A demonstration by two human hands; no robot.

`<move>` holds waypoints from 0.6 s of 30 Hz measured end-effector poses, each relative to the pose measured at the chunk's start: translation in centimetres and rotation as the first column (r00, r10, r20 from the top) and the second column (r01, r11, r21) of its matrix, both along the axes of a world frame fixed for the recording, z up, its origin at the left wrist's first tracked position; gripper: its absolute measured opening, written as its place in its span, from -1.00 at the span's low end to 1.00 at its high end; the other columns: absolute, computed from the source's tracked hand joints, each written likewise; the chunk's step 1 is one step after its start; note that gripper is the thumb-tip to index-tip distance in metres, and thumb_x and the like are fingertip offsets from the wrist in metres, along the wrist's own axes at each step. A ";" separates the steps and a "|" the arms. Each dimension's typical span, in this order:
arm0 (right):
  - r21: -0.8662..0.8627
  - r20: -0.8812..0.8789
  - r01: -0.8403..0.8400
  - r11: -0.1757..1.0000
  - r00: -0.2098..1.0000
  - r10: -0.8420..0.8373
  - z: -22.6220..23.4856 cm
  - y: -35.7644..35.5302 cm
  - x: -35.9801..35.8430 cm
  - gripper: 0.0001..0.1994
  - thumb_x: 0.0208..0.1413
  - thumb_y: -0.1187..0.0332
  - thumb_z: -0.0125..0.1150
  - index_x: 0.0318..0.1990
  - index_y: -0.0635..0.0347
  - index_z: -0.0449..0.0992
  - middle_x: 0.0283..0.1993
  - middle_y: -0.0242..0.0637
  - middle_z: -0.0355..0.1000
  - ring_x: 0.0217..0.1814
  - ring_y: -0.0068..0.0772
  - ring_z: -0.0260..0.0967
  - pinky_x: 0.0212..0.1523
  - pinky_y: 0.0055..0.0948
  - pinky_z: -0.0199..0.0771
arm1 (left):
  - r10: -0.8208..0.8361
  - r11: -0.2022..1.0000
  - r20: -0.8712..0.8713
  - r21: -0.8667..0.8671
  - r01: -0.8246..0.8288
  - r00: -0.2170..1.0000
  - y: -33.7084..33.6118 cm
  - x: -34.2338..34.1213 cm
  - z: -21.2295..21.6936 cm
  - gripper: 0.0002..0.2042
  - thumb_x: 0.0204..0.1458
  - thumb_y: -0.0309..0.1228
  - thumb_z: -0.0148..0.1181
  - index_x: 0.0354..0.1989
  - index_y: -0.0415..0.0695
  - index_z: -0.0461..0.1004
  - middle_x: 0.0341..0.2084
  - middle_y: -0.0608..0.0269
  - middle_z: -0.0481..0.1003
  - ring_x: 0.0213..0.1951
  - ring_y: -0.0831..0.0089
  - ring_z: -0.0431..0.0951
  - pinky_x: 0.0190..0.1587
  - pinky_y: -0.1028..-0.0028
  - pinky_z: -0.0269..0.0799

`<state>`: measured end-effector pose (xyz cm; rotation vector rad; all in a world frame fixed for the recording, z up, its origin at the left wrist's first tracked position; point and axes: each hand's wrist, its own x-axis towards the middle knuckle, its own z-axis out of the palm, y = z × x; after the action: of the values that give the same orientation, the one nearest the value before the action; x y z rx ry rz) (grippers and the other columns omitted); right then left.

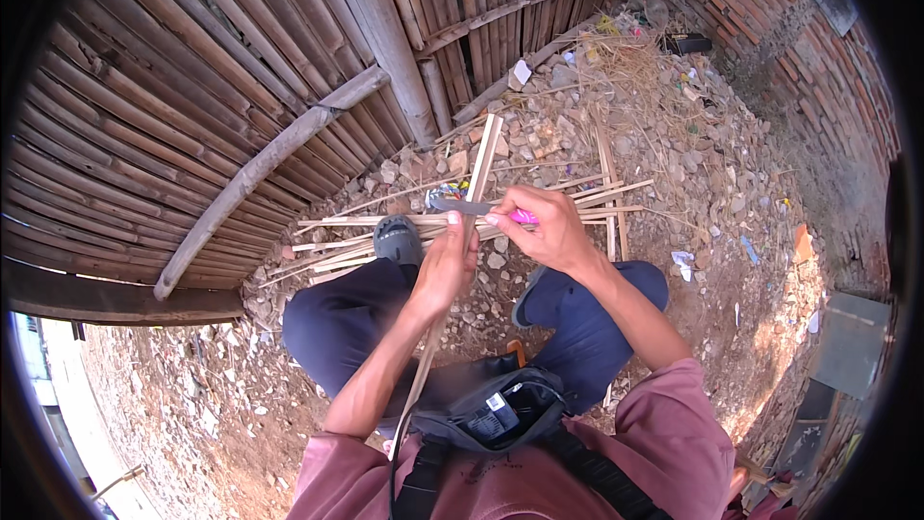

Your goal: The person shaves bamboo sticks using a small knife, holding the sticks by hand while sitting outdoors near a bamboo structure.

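Note:
My left hand (445, 265) is closed around a long pale bamboo strip (485, 152). The strip slants up and away from my lap, its lower end running down between my legs toward my waist. In my right hand (547, 229) is a knife (462, 205) with a pink handle, the fingers wrapped round it. Its grey blade lies across the strip just above my left thumb, pointing left. Whether the edge has bitten into the strip, I cannot tell. Beyond both hands, several more bamboo strips (337, 221) lie crossed on the ground.
A bamboo-slat wall (231, 96) with pole rails rises at the left and front. At the right stands a brick wall (808, 67). Rubble (693, 164) with scraps of litter covers the ground. My shoe (397, 241) is beside the strips, and an open pouch (500, 409) sits at my waist.

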<state>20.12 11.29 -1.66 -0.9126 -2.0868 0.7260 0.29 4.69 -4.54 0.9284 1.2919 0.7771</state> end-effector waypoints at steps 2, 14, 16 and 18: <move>-0.002 -0.062 -0.007 1.000 0.998 0.007 -0.4 0.2 0.1 -0.80 0.17 0.35 0.46 -0.34 0.29 0.57 -0.40 -0.17 0.55 -0.40 -0.17 0.56 -0.36 -0.27 0.47 | -0.002 1.000 0.017 -0.029 0.003 1.000 0.2 0.0 0.3 -0.32 0.43 0.31 -0.57 -0.26 -0.06 0.28 -0.63 0.54 0.11 -0.68 0.68 0.01 -0.63 0.54 -0.05; 0.051 -0.036 0.038 0.998 0.999 -0.036 -0.7 0.0 0.0 -0.82 0.15 0.37 0.47 -0.35 0.28 0.60 -0.43 -0.19 0.56 -0.43 -0.17 0.57 -0.39 -0.27 0.47 | 0.009 0.987 0.121 -0.160 0.011 0.993 0.4 -0.2 0.9 -0.30 0.39 0.38 -0.55 -0.31 0.00 0.28 -0.64 0.57 0.09 -0.69 0.69 -0.01 -0.63 0.54 -0.09; 0.037 -0.039 0.040 0.999 0.998 -0.039 -0.4 -0.1 -0.1 -0.83 0.14 0.38 0.47 -0.35 0.27 0.61 -0.42 -0.20 0.56 -0.43 -0.17 0.57 -0.39 -0.26 0.48 | 0.007 0.989 0.115 -0.146 0.010 0.993 0.3 -0.3 1.0 -0.30 0.39 0.38 -0.55 -0.33 0.00 0.28 -0.65 0.58 0.09 -0.70 0.69 -0.02 -0.63 0.53 -0.11; 0.041 -0.022 0.054 0.998 0.998 -0.053 -0.3 -0.3 -0.3 -0.84 0.14 0.39 0.46 -0.35 0.26 0.61 -0.42 -0.20 0.56 -0.42 -0.17 0.57 -0.40 -0.26 0.48 | 0.022 0.991 0.102 -0.137 -0.008 0.995 0.3 -0.3 1.0 -0.30 0.39 0.38 -0.50 -0.37 -0.02 0.27 -0.69 0.54 0.10 -0.71 0.65 0.00 -0.64 0.49 -0.10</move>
<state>19.85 11.04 -1.99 -0.9302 -2.0438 0.6588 -0.06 5.01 -3.51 0.7603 1.2467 0.7300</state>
